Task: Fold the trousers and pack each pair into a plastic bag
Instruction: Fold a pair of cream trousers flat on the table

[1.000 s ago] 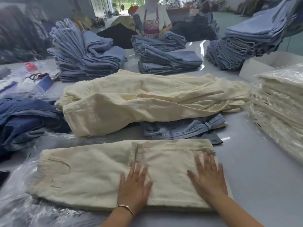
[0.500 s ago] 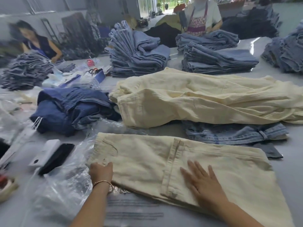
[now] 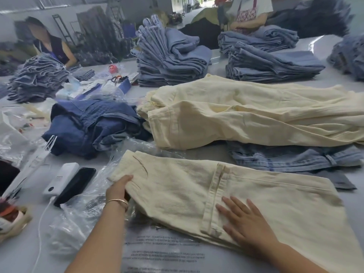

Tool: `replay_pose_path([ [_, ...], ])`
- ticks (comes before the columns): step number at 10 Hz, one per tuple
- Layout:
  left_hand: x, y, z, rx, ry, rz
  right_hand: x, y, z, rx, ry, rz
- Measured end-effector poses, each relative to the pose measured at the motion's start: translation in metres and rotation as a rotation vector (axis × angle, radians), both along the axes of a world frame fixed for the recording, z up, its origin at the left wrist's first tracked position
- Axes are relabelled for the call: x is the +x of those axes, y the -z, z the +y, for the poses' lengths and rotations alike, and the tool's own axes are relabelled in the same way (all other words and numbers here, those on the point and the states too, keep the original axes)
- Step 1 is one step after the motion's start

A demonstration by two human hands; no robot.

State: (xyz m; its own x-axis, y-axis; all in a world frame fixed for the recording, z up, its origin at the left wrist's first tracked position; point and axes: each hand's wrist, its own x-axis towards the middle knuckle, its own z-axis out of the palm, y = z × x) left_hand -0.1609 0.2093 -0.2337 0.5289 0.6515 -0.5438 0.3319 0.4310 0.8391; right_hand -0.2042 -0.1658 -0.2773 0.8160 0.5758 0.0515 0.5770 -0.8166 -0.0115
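Surface: a pale grey table (image 3: pixel 197 154), wide, in a workroom; I see it from above my own hands.

Far left: a person (image 3: pixel 49 46) in a dark sleeveless top behind a heap of grey-blue jeans (image 3: pixel 37 79).

Left near edge: clear plastic sheets (image 3: pixel 11 138), a white power bank (image 3: pixel 61 178) with a cable, and a black phone (image 3: pixel 75 186) lying just beside it.

Left of centre: a crumpled pile of dark blue denim (image 3: pixel 88 129). Behind it, small clutter too blurred for me to name.

Centre back: a tall stack of folded light blue jeans (image 3: pixel 169 56); a second, lower stack (image 3: pixel 271 62) to its right; a second person in a patterned apron (image 3: pixel 248 12) behind that.

Centre to right: a pile of unfolded cream trousers (image 3: pixel 256 115), resting on a pair of light blue jeans (image 3: pixel 295 156).

Nearest me: the folded cream trousers (image 3: pixel 266 203), lying partly on a clear plastic bag (image 3: pixel 161 251) with printed text.

My left hand (image 3: pixel 118 189), bracelet on the wrist, grips the left end of the folded trousers, thumb on top, fingers hidden beneath.

My right hand (image 3: pixel 244 219) lies flat on the trousers, fingers straight and spread, just right of the waistband (image 3: pixel 213 200).
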Motion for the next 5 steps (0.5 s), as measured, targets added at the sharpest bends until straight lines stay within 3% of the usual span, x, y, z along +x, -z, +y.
replay_pose_path([
  [1,0.006,-0.034,-0.028,-0.249,0.125,-0.356,-0.003,-0.006,0.002,-0.037,0.023,0.107],
  [2,0.003,-0.076,-0.080,-0.234,0.258,-0.613,-0.001,-0.005,0.003,-0.015,0.052,0.162],
  [3,-0.008,-0.112,-0.147,-0.040,0.467,-0.775,0.010,-0.031,-0.001,0.584,0.274,0.619],
  [4,-0.021,-0.121,-0.224,0.194,0.821,-0.793,0.023,-0.063,-0.041,1.718,0.407,1.212],
  [5,-0.040,-0.094,-0.299,0.319,1.397,-0.594,0.020,-0.094,-0.106,2.037,0.351,1.220],
])
